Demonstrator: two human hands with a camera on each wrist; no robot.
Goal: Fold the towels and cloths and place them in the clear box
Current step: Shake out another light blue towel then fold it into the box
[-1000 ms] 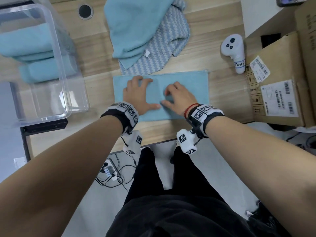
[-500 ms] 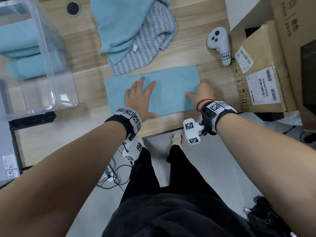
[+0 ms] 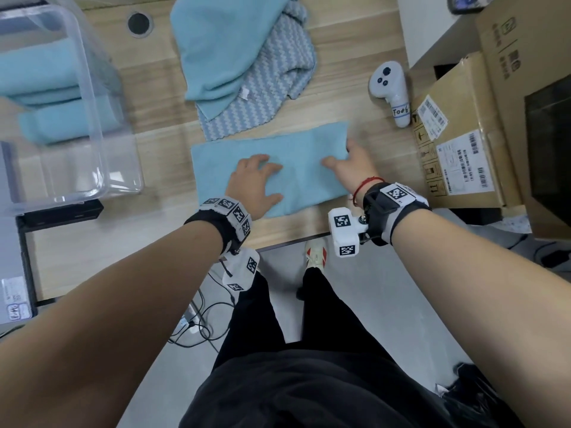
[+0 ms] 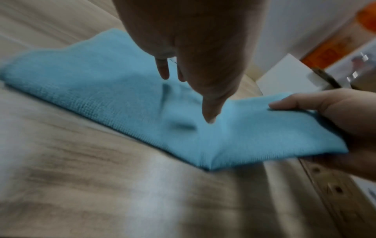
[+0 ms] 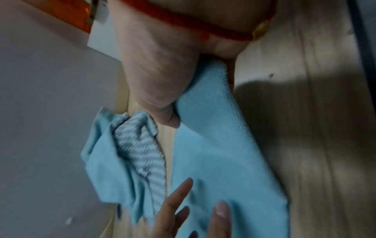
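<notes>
A light blue cloth, folded into a long strip, lies on the wooden table in front of me. My left hand lies flat on its middle-left part, fingers spread. My right hand pinches the strip's right end, thumb on top and fingers under it. In the left wrist view that end of the cloth is lifted a little off the table by the right hand. The clear box stands at the left with folded blue towels inside.
An unfolded blue towel lies on a blue-and-white striped cloth behind the strip. A white controller and a cardboard box stand close on the right. The table's front edge runs just below my wrists.
My right hand slid from the middle of the cloth to its right end, took hold of it and raised it slightly. My left hand stayed pressed on the cloth.
</notes>
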